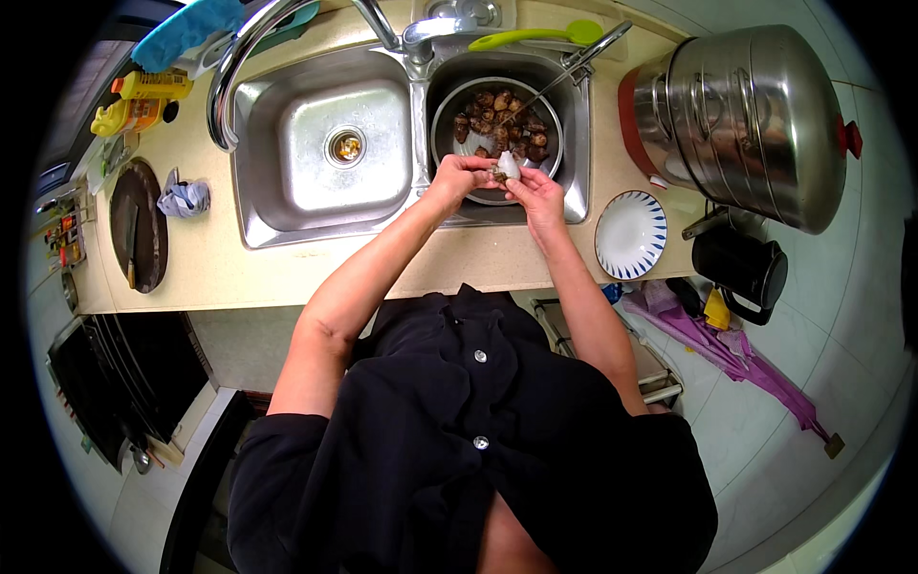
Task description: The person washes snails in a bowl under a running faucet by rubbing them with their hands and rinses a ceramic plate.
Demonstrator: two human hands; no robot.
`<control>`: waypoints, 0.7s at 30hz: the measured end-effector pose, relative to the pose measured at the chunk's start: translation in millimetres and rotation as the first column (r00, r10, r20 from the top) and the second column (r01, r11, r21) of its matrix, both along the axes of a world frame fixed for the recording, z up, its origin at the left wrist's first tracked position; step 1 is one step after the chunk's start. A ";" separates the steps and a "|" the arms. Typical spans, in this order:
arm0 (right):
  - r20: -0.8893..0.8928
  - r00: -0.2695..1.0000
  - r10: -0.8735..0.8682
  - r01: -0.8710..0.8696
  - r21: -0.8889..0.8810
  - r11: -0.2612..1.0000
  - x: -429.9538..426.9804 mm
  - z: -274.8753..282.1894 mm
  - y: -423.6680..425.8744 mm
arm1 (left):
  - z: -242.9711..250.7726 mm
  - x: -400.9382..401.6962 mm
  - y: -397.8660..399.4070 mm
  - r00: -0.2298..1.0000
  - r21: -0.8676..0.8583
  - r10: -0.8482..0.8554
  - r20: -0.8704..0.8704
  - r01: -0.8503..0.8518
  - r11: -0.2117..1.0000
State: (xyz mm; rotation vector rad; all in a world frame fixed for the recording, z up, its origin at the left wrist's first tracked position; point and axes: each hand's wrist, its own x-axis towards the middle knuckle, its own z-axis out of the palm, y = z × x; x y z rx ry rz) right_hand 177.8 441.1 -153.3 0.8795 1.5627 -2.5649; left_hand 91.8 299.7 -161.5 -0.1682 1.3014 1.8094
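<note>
Both my hands hold one partly peeled taro corm [508, 166], its upper part white and its lower left end still brown. My left hand [462, 178] pinches it at the brown end. My right hand [537, 198] grips it from the right and below. They are over the near rim of a round metal basin [439, 143] in the right sink bowl. Several brown, rough-skinned taro corms [500, 118] lie in the basin. A thin metal spout [556, 80] slants across above them.
The left sink bowl [305, 158] has bits in its drain. A blue-edged white plate [631, 235] and a large steel steamer [746, 122] stand right. A cloth [183, 197] and a round board [140, 226] with a knife [132, 240] lie left. A faucet [222, 86] arches over the left bowl.
</note>
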 end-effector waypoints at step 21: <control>-0.055 0.998 -0.036 0.040 0.057 0.998 -6.1 -0.2 -6.4 | 5.1 -0.7 -2.0 0.996 -0.045 0.047 -0.075 -0.050 0.998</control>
